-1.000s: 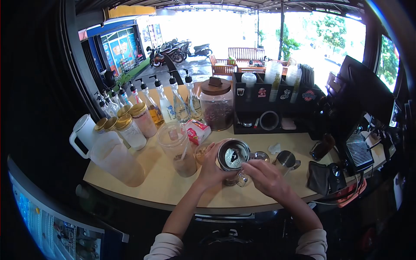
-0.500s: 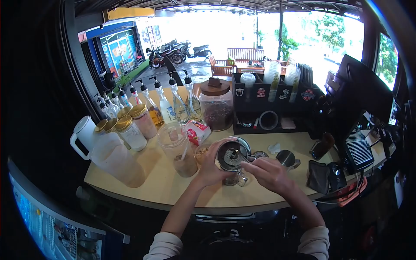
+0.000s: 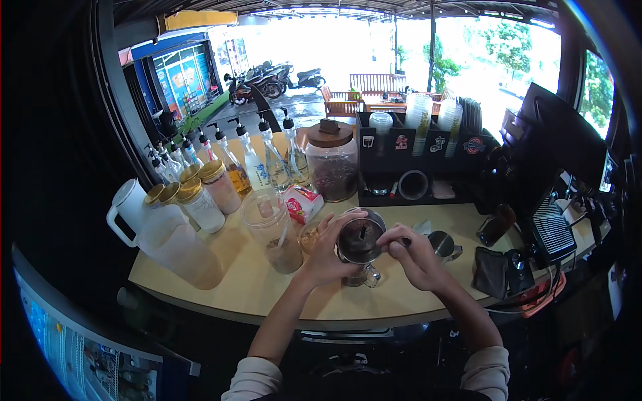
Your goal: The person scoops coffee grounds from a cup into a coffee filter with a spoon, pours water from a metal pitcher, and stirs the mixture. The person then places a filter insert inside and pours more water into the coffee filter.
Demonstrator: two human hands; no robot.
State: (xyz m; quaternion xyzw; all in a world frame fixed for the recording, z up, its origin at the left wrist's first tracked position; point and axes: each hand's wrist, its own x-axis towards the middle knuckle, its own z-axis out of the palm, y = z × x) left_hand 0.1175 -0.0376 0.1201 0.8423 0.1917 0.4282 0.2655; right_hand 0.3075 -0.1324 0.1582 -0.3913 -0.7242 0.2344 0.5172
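Note:
My left hand (image 3: pixel 328 252) is wrapped round the side of a round metal cup (image 3: pixel 342 256), whose mouth faces me. Dark contents and a pale reflection show inside it. Just below the cup stands a clear glass mug (image 3: pixel 372 275), partly hidden by it. My right hand (image 3: pixel 416 259) is closed at the cup's right rim on a spoon (image 3: pixel 404 241); only its dark handle end shows between the fingers. Left of my left hand is a tall clear plastic jug (image 3: pixel 284 254) with brown contents and a pale stick. A small tub (image 3: pixel 310 235) sits behind my left fingers.
A metal pitcher (image 3: pixel 441 244) stands right of my right hand. Behind are a lidded glass jar (image 3: pixel 332 167), pump bottles (image 3: pixel 273 157) and a black cup organizer (image 3: pixel 401 174). Jars with gold lids (image 3: pixel 200 207) and a frosted pitcher (image 3: pixel 180 247) stand left. A dark machine (image 3: pixel 552 227) is right.
My right hand has turned and lifted slightly at the cup's rim, bringing the spoon's handle end into view. The shaft seen inside the cup earlier is hidden; the cup has shifted slightly.

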